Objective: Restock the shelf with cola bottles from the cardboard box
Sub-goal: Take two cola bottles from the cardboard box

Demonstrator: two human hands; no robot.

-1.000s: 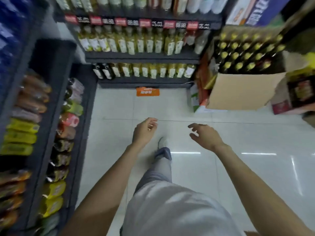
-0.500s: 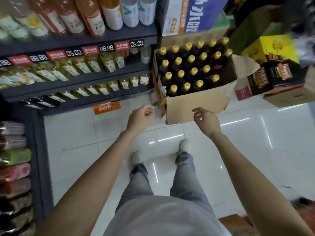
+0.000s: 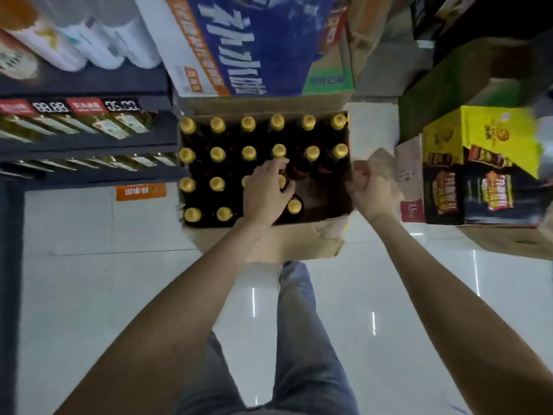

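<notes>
An open cardboard box (image 3: 300,242) stands on the floor, filled with several dark cola bottles (image 3: 217,154) with yellow caps. The box's near right corner holds no bottles. My left hand (image 3: 265,190) reaches into the box and its fingers curl round the neck of one cola bottle (image 3: 282,181) in the third row. My right hand (image 3: 372,190) is at the box's right wall, its fingers curled on the right flap (image 3: 377,158); this part is blurred. The dark shelf (image 3: 89,142) with bottles and price tags is to the left of the box.
A blue and white carton (image 3: 239,43) stands behind the box. Yellow and black cartons (image 3: 478,163) and brown boxes (image 3: 508,241) crowd the right. My legs (image 3: 296,324) stand on the glossy white tile floor (image 3: 104,280) right before the box.
I have stepped up to the box. My left hand went from the air down into the box onto a bottle, and my right hand moved onto the right flap.
</notes>
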